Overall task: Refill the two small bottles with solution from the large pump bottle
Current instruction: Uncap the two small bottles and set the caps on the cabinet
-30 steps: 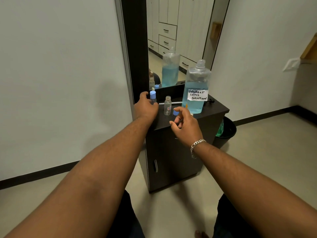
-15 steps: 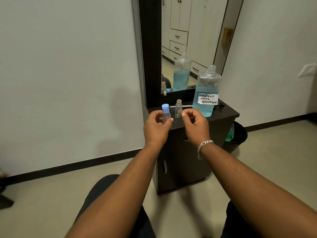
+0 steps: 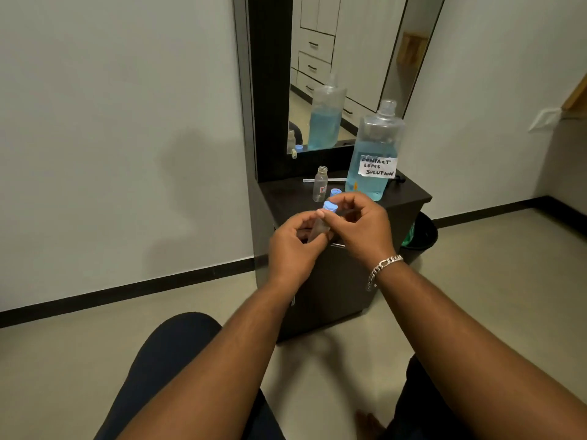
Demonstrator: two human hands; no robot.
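Observation:
My left hand (image 3: pixel 293 246) grips a small clear bottle (image 3: pixel 318 228), tilted, in front of the cabinet. Its blue cap (image 3: pixel 329 206) is pinched by the fingers of my right hand (image 3: pixel 362 225). A second small clear bottle (image 3: pixel 320 185) stands uncapped on the dark cabinet top (image 3: pixel 409 193), with a loose blue cap (image 3: pixel 335 192) just to its right. The large bottle (image 3: pixel 374 154) of blue liquid, labelled "contact lens solution", stands further right on the same top, with no pump on its neck.
A white tube (image 3: pixel 336 179) lies behind the uncapped bottle, against the mirror (image 3: pixel 343 58) on the wall. A black bin (image 3: pixel 421 233) sits on the floor to the cabinet's right. My knees are low in view.
My left hand lifted the capped small bottle off the cabinet top and drew it toward me. My right hand came over and took hold of its blue cap.

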